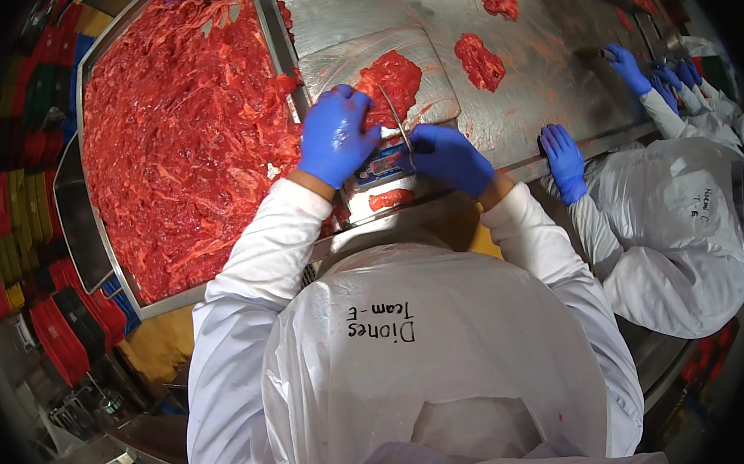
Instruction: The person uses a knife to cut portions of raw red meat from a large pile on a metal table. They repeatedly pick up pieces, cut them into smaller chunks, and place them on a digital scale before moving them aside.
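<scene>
A flat piece of raw red meat [396,77] lies on the metal pan [436,98] of a scale. My left hand [337,137], in a blue glove, is at the meat's left edge with fingers curled onto it and the thumb apart. My right hand [451,157], also blue-gloved, is closed around a knife [394,112]. Its thin blade points up and away, the tip over the meat; the grip is mostly hidden by the fingers. Between my hands shows the scale's blue display panel [378,169]. A small scrap of meat [391,199] lies just below it.
A large metal bin [105,225] heaped with raw meat stands at left. Two meat pieces [481,62] [498,0] lie on the steel table [542,73]. To the right, a co-worker's gloved hand [564,162] rests at the table edge, with more workers beyond. Stacked coloured crates [58,336] stand far left.
</scene>
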